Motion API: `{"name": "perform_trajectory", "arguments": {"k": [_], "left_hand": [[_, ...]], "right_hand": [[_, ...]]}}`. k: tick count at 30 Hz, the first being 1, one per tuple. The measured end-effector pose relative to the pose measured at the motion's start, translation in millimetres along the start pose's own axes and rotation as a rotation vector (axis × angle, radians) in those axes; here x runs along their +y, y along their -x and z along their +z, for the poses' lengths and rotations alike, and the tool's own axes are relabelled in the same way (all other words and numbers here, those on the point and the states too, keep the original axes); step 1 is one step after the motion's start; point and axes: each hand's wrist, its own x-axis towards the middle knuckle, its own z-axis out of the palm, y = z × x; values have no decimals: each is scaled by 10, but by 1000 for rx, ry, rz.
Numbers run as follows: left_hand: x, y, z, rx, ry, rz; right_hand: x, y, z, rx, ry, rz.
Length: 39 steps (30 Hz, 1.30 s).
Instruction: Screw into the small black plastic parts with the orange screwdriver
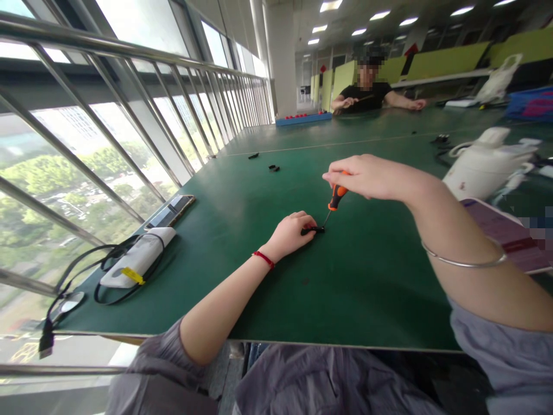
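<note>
My right hand (360, 173) is closed from above around the handle of an orange and black screwdriver (338, 196). The screwdriver leans, its thin shaft reaching down to the end of a small black part (317, 229). My left hand (294, 231) pinches that part against the green table (345, 300), with its fingers hiding one end. I cannot make out what kind of part it is, nor whether the tip sits in a screw. Farther up the table are a small black ring-like piece (274, 168) and a small black strip (253, 155).
To the left are a phone (173, 211) and a white device with a black cable (140, 259). A white pot-shaped container (479, 164) and a tablet (510, 233) stand at the right. Beyond sits another person (367, 95) near a blue tray (305, 119). Metal railing (173, 69) borders the left side.
</note>
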Motion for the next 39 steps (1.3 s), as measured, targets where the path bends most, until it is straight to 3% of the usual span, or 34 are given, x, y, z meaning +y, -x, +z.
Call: {"name": "perform_trajectory", "arguments": {"k": [6,12,19,27,33,39], "left_hand": [[3,-2,-1,-3,-11,-4],[0,2,1,3,-9,3],[-2,-28,9,3,-27,6],[10,-35,20,4,-54,20],[10,-24,17,3,-67,30],[0,-15,12,1,-73,32]], "right_hand": [[13,-25,16,74,73,-61],[-5,-13,13,15,28,-50],[-10,-33,17,71,39,-65],[36,-49,17,33,-1,-81],[-11,-58,26,70,49,-30],[10,-11,-19,-14,9,52]]}}
